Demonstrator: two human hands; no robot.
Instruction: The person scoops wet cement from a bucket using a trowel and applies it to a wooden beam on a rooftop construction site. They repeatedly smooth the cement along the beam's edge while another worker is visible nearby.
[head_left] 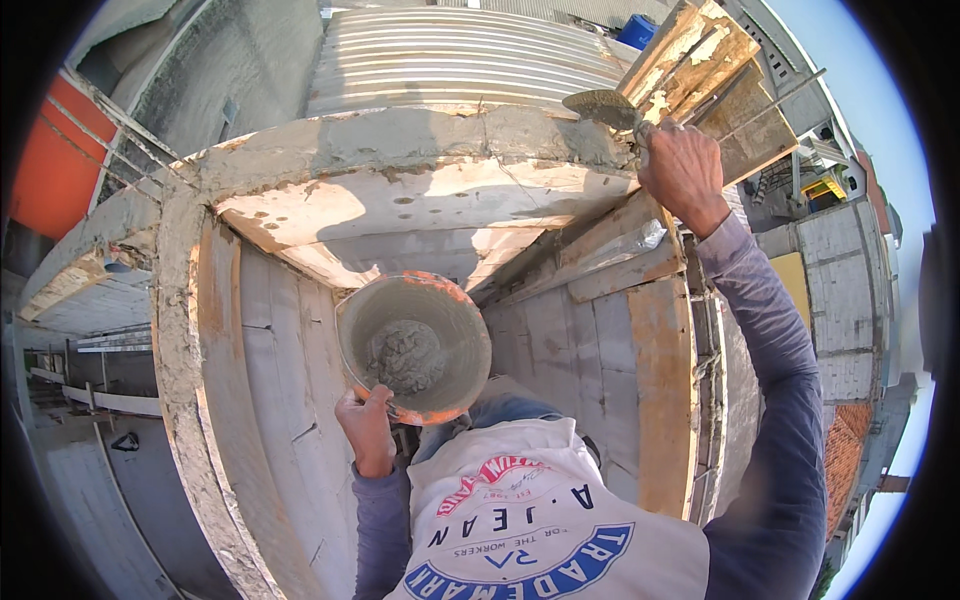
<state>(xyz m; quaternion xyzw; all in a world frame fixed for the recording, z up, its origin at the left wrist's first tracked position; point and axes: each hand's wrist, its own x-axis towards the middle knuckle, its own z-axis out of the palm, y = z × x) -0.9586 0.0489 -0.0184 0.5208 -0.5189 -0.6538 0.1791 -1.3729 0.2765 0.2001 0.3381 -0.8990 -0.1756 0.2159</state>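
My left hand [370, 430] grips the near rim of an orange bucket [437, 413], its thumb over the edge. Wet grey mortar [405, 357] lies in the bottom, and the inner wall is smeared with it. Up at the right, my right hand [683, 172] is closed round the handle of a trowel [603, 107]. Its rounded, mortar-stained blade points left, over the right end of a concrete beam [400, 138]. Whether the blade touches the concrete I cannot tell. Most of the handle is hidden by my fingers.
Wooden formwork boards [660, 390] line the beams round the block-walled space below me. Rough planks [690, 60] stick up beyond my right hand. Bare steel bars [125, 125] rise at the left corner. A corrugated roof [450, 55] lies behind the beam.
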